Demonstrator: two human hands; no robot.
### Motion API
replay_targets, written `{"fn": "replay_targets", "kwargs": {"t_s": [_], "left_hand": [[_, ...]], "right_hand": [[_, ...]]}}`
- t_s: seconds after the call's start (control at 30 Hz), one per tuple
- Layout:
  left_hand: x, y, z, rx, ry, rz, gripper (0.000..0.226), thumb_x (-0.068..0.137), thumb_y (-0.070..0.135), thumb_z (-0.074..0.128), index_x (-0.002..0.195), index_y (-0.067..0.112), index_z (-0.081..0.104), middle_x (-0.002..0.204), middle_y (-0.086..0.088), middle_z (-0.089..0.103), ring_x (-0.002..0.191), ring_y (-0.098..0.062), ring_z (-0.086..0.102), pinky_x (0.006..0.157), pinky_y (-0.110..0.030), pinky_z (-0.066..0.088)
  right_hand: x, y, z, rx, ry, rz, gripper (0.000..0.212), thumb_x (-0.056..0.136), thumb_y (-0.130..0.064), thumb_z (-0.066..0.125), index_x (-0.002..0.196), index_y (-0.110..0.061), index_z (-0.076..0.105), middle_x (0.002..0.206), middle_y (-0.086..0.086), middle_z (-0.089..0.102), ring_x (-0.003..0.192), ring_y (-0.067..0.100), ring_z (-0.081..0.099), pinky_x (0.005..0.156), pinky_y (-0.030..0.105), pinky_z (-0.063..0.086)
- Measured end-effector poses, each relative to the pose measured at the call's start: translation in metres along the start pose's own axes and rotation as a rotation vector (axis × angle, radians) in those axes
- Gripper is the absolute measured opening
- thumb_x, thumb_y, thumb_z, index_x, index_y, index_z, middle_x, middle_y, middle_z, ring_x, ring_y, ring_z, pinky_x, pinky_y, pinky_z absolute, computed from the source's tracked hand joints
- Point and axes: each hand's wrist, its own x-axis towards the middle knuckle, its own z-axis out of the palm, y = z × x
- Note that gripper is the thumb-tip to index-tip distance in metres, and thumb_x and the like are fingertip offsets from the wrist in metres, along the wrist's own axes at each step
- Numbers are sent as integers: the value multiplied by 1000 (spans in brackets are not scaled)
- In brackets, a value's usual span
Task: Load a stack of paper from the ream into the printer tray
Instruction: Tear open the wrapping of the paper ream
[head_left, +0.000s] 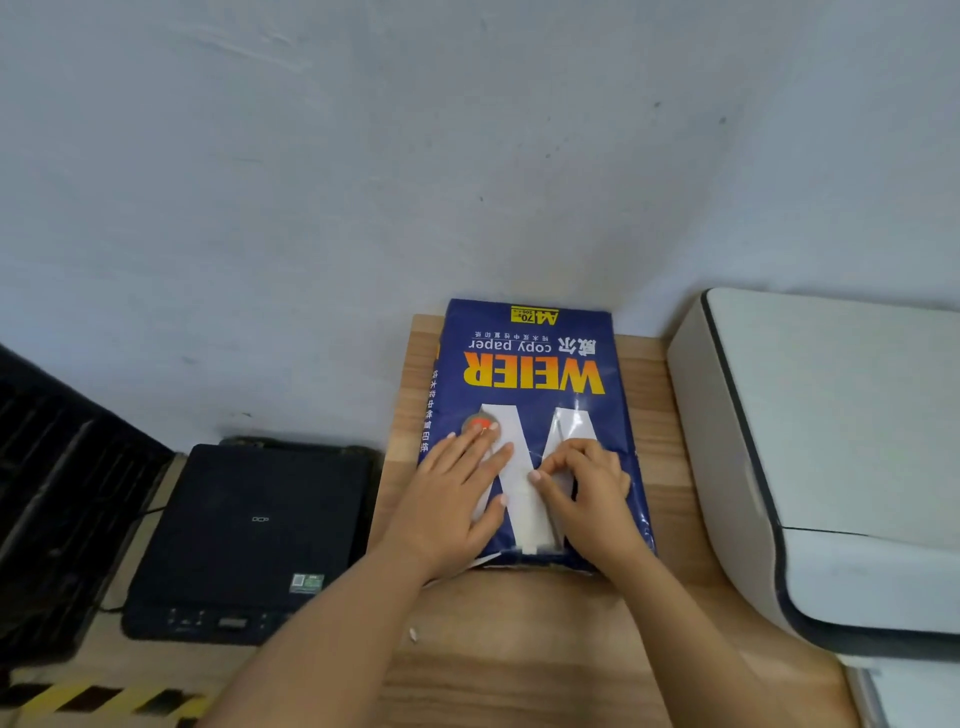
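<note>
**Ream still wrapped, nothing loaded yet**

Nearest me, one wooden table (519, 649) with a tiny white scrap (413, 634) lying loose on it. Both forearms reach forward over it. My left hand (457, 493) lies flat on the ream (524, 415), fingers spread and pressed down on the wrapper, holding nothing. My right hand (587, 493) is curled on the wrapper's near half, fingertips bent in as if picking at a fold or tape strip; can't tell whether it actually pinches anything.

The ream sits flat on the table, blue wrapper, label upside down to me, far end near the wall (363, 156). Near end looks torn or partly opened, ragged white edge showing, but no sheets are out.

Progress: early. Opening the wrapper looks like the step in hand. Left to do, by my read: finish opening, pull a stack, open the tray, seat the paper. No tray visible open.

Count: one ream, two hands, one white printer (831, 441) to the right, just beside the ream. One black printer or scanner (249, 535) lower left, off the table. One yellow-black hazard strip (104, 699) bottom left. One dark slatted thing (47, 467) far left, can't identify.
</note>
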Motion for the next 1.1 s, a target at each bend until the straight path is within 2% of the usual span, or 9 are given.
{"fn": "replay_targets", "kwargs": {"t_s": [0.17,0.37,0.43,0.53,0.57,0.67,0.77,0.93,1.1], "left_hand": [[0,-1,0,-24,-5,-2,56,96,49,23,149,31,13,159,12,2,145,-2,-9,120,-29,-1],[0,-1,-1,-31,10,16,54,97,44,19,148,29,17,159,8,9,146,-4,-5,118,-28,-3],[0,1,-2,-35,7,9,53,97,44,18,149,30,16,159,9,7,145,-4,-6,119,-26,-5],[0,2,-3,-36,-15,-5,55,96,46,14,149,31,14,160,10,6,146,-5,-6,120,-28,-2],[0,2,-3,-36,-17,-6,56,95,47,13,149,30,15,160,9,7,146,-6,-5,121,-30,1],[1,0,-2,-33,-14,0,56,95,45,12,148,29,20,159,8,11,147,-7,-1,122,-34,8],[1,0,-2,-40,-20,-6,56,95,44,9,148,29,20,159,9,13,147,-6,1,122,-33,8],[2,2,-3,-29,-26,-22,56,95,48,11,148,29,19,159,10,11,146,-5,0,121,-30,5],[1,2,-2,5,-30,-24,62,93,58,13,148,30,16,160,11,8,146,-6,-2,121,-32,6]], "right_hand": [[-7,7,-1,41,-26,-77,5,88,-32,61,88,-27,59,111,-13,54,115,9,42,101,26,16],[-7,10,-7,75,-81,-118,3,90,-32,58,88,-29,58,101,-18,59,107,7,45,101,33,30],[-7,12,-6,87,-90,-99,3,89,-34,58,90,-31,57,102,-16,59,109,9,44,99,29,34],[-8,13,-4,131,-93,-46,7,86,-38,62,90,-35,56,105,-11,59,114,16,44,92,17,33],[-8,13,-4,149,-87,-46,11,84,-38,64,90,-36,56,102,-13,61,114,18,46,95,20,35],[-11,10,-6,225,-89,-74,20,78,-37,71,89,-38,54,92,-18,67,107,17,56,103,46,41],[-17,11,-8,220,-99,-112,16,78,-32,73,81,-31,57,88,-15,65,95,17,58,97,52,43],[-34,15,-13,208,-173,-147,18,79,-30,73,76,-31,55,79,-6,64,90,21,58,85,47,49],[-56,11,-22,223,-253,-193,17,77,-32,72,75,-27,56,83,-6,61,89,16,55,78,33,51]]}}
